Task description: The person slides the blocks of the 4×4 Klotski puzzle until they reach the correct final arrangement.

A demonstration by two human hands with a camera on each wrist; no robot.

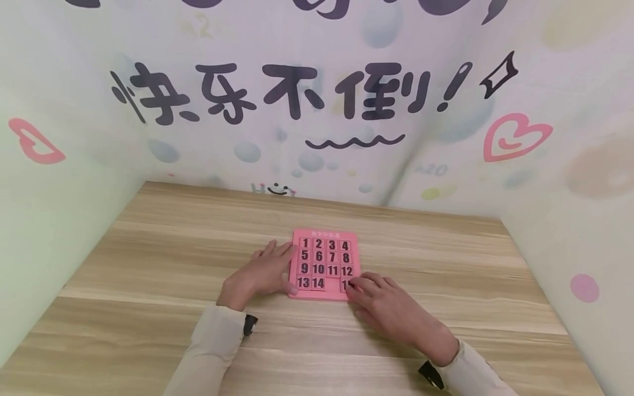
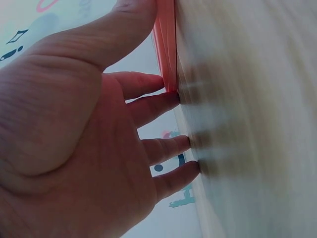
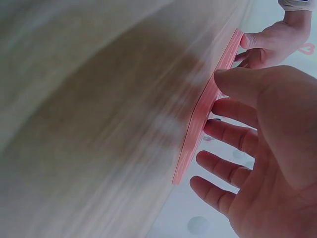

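Observation:
A pink sliding number puzzle (image 1: 324,295) lies flat on the wooden table in the head view. Tiles 1 to 12 fill its top three rows in order. In the bottom row are 13 and 14, then a gap, then a corner tile (image 1: 344,285) partly hidden by a fingertip. My left hand (image 1: 262,274) rests along the puzzle's left side, thumb at the near corner and fingers extended against the edge. My right hand (image 1: 396,311) reaches over the near right corner, its index fingertip on that tile. The right thumb (image 3: 237,82) lies at the frame's edge.
The wooden table (image 1: 173,242) extends around the puzzle on all sides. Behind it stands a white printed backdrop (image 1: 267,159) with dark characters and pink hearts, and pale side walls flank the table. Dark straps show at both sleeve cuffs (image 1: 218,330).

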